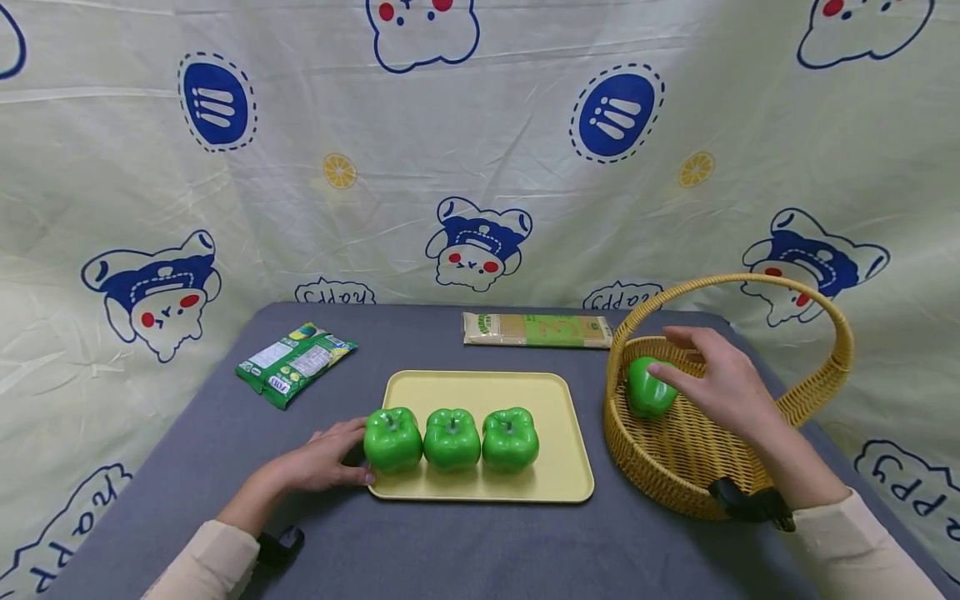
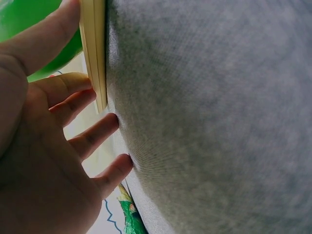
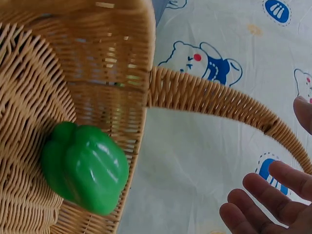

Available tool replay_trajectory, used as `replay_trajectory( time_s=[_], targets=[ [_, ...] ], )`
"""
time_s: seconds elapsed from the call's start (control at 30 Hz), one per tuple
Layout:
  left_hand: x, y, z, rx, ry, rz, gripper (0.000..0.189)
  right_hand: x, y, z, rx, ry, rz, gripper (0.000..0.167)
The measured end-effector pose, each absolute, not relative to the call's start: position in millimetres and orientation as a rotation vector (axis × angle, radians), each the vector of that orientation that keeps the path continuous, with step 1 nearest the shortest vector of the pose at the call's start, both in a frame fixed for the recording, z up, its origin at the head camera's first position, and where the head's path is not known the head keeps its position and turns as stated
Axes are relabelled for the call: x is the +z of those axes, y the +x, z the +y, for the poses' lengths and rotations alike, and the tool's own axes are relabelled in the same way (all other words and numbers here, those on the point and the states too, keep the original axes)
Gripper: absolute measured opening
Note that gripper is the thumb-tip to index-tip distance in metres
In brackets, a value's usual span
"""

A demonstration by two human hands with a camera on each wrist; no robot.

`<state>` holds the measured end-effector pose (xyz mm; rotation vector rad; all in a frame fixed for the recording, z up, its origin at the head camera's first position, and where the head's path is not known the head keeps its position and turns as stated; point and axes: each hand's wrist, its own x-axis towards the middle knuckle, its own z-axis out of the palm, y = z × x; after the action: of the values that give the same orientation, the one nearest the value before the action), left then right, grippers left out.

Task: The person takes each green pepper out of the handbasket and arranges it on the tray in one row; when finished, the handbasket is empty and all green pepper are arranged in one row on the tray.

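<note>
Three green bell peppers [image 1: 452, 439] stand in a row on a pale yellow tray [image 1: 480, 383]. My left hand [image 1: 326, 456] is at the tray's left edge beside the leftmost pepper [image 1: 393, 439]. In the left wrist view its fingers [image 2: 73, 87] are spread, with thumb and fingertips at the tray's rim [image 2: 95, 53]. My right hand [image 1: 720, 379] hovers over the wicker basket [image 1: 637, 475], fingers apart and holding nothing. Another green pepper [image 3: 87, 168] lies inside the basket against its wall; in the head view the right thumb overlaps it.
A green snack packet [image 1: 296, 364] lies at the back left. Behind the tray is a flat brown and green package [image 1: 536, 330], its right end by the basket. The basket's tall handle [image 1: 750, 279] arches over its opening. A printed curtain [image 1: 480, 125] hangs behind the grey table [image 1: 420, 542].
</note>
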<state>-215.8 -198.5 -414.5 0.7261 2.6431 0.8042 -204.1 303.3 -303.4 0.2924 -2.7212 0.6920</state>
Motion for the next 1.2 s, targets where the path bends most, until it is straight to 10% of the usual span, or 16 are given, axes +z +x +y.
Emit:
replay_trajectory(
  time_s=[1.2],
  targets=[
    [-414.7, -215.6, -198.2, 0.789, 0.755, 2.671, 0.077, -335.8, -265.7, 345.1, 0.633, 0.096, -3.024, 0.085]
  ],
)
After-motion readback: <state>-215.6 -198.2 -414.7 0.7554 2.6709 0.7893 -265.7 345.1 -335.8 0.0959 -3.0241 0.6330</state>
